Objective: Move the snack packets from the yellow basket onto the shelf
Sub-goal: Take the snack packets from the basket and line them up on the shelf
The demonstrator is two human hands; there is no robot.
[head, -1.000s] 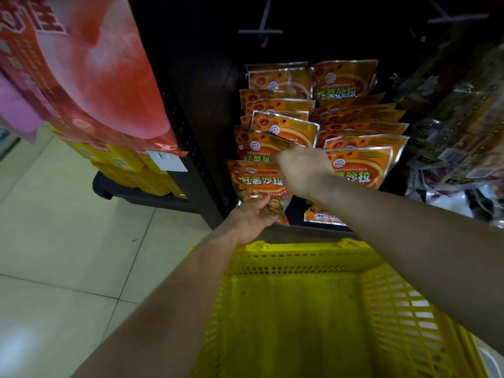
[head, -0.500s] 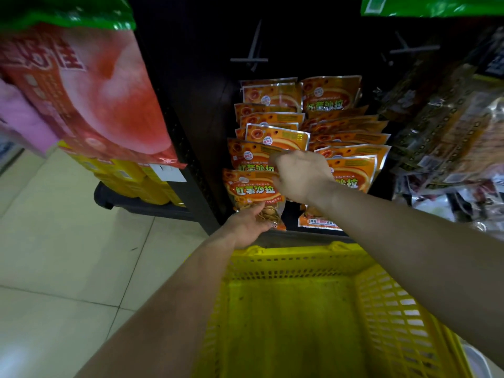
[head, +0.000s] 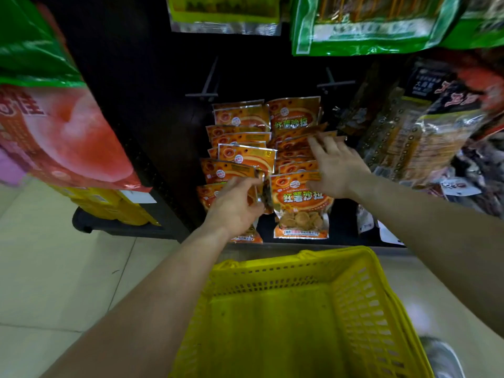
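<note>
Two columns of orange snack packets [head: 296, 115] lie overlapping on the dark low shelf [head: 343, 227]. My left hand [head: 234, 208] pinches the edge of a packet [head: 261, 189] in the left column, over the front packets there. My right hand [head: 336, 167] is spread flat on the right column, fingers apart, pressing on the packets above the front packet [head: 301, 205]. The yellow basket [head: 362, 290] stands on the floor below the shelf, and no packet shows inside it.
Green and red hanging bags [head: 362, 23] crowd the top and left. Dark mixed snack bags [head: 425, 137] fill the shelf to the right. Two bare hooks [head: 210, 85] stick out above the packets. Yellow boxes [head: 109, 203] sit on a black platform at the left, over tiled floor.
My right hand left the middle of the stack and moved up right, opening flat on the right column. My left hand rose from the front packet's bottom to pinch a packet edge. The view tilted up.
</note>
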